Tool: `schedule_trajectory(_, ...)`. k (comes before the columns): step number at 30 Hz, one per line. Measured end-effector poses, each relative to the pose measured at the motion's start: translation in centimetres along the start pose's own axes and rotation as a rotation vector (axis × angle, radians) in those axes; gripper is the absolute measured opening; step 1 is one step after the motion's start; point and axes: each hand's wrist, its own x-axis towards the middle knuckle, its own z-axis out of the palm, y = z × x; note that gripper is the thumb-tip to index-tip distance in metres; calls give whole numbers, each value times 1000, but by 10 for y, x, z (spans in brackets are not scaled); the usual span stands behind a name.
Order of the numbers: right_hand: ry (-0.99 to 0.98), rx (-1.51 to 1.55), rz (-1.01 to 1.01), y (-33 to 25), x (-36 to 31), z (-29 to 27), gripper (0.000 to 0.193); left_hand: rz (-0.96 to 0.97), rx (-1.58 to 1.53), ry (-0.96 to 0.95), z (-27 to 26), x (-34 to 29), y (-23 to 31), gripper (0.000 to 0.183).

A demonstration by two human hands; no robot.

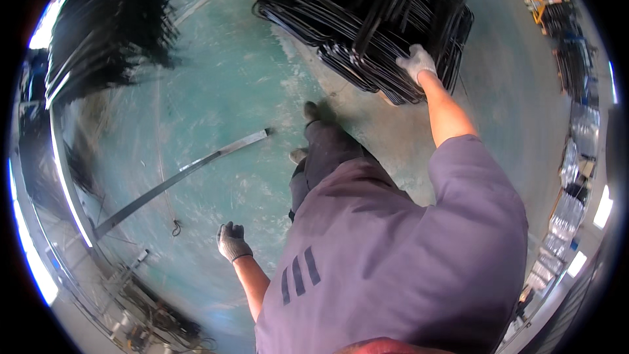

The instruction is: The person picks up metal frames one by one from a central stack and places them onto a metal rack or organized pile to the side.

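My right hand (pixel 418 63), in a pale knit glove, reaches out to the near right part of a big stack of black tubular frames (pixel 373 26). Its fingers close over the edge of one frame; the fingertips are partly lost among the dark tubes. The frames are bent into rounded rectangles and piled in layers, with a few standing at an angle on top. Low on the left, beside my body, hangs my gloved left hand (pixel 233 242). Its dark-tipped fingers are curled in, and nothing shows in them.
A rack of dark hanging pieces (pixel 111 26), blurred, stands at the far left. A long metal bar (pixel 190 174) crosses the green floor (pixel 223 78) left of my feet. More racks and stacked silvery parts (pixel 569 216) line the right side. Cables and equipment (pixel 157 321) lie lower left.
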Motion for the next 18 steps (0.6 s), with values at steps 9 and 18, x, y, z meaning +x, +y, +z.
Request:
schedule_trajectory(9, -449, -172, -59, 84, 36, 95, 114, 71, 470, -275, 133, -116, -43, 37)
schedule_trajectory(18, -947, -120, -48, 90, 102, 212, 85, 149, 832, -479, 168, -203, -101, 29)
